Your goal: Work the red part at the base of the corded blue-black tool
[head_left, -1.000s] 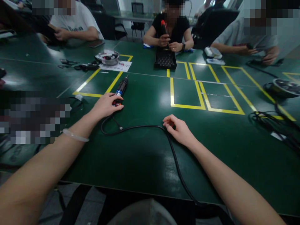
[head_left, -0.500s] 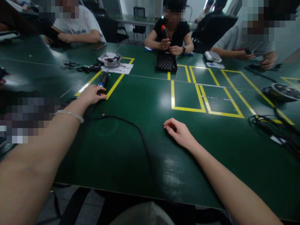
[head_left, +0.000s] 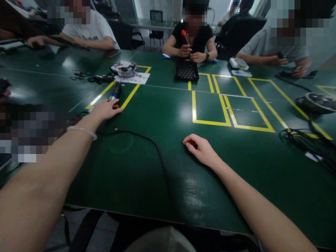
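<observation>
Electric screwdriver (head_left: 116, 90), just one, a dark cylinder banded blue, points away from the worker's left hand (head_left: 105, 109), which grips its rear; one smooth black cable (head_left: 156, 144) curves left of the half-open right hand (head_left: 199, 148)

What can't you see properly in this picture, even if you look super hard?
Head view: most of the power tool's back part, hidden by the left hand.
Head view: what is in the round dish, blurred and too small.
Head view: the paper's markings, too small, partly under the dish.
Head view: the black cable's far end, lost in the dark.
Head view: the round thing, cut off by the right edge.
</observation>
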A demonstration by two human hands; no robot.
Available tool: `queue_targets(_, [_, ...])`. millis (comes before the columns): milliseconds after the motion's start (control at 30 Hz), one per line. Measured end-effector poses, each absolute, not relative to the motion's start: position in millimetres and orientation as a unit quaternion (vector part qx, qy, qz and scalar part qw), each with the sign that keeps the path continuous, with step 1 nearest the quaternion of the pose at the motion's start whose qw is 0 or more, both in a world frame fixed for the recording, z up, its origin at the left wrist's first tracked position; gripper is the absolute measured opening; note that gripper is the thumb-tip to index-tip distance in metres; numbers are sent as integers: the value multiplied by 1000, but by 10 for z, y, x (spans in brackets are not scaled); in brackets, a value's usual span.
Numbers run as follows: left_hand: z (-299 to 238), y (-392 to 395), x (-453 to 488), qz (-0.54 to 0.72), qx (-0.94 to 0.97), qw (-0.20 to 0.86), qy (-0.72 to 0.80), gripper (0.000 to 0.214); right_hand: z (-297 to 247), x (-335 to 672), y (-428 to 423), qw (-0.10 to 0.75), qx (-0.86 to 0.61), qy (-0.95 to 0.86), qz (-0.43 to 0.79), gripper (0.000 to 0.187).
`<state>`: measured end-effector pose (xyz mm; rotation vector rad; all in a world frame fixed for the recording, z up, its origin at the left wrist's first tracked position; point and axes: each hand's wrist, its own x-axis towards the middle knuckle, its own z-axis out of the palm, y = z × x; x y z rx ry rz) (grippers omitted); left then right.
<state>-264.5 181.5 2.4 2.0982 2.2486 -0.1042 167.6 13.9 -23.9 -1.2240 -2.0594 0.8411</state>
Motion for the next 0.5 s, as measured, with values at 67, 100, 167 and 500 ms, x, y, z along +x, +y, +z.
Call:
queue_targets(67, [10, 1801, -2638, -36, 684, 24, 728, 69, -241, 1676, 140, 296, -459, -775, 318, 12])
queue_targets(100, [-6, 1790, -2627, -35, 685, 19, 727, 66, -244, 1676, 141, 297, -460, -775, 317, 11])
queue_targets(167, [-45, 1746, -2574, -29, 689, 6, 724, 63, -252, 1677, 145, 298, -460, -775, 315, 12])
queue_targets(500, [-27, 990, -1574, -2, 717, -3, 697, 60, -155, 1610, 87, 350, -452, -769, 284, 12])
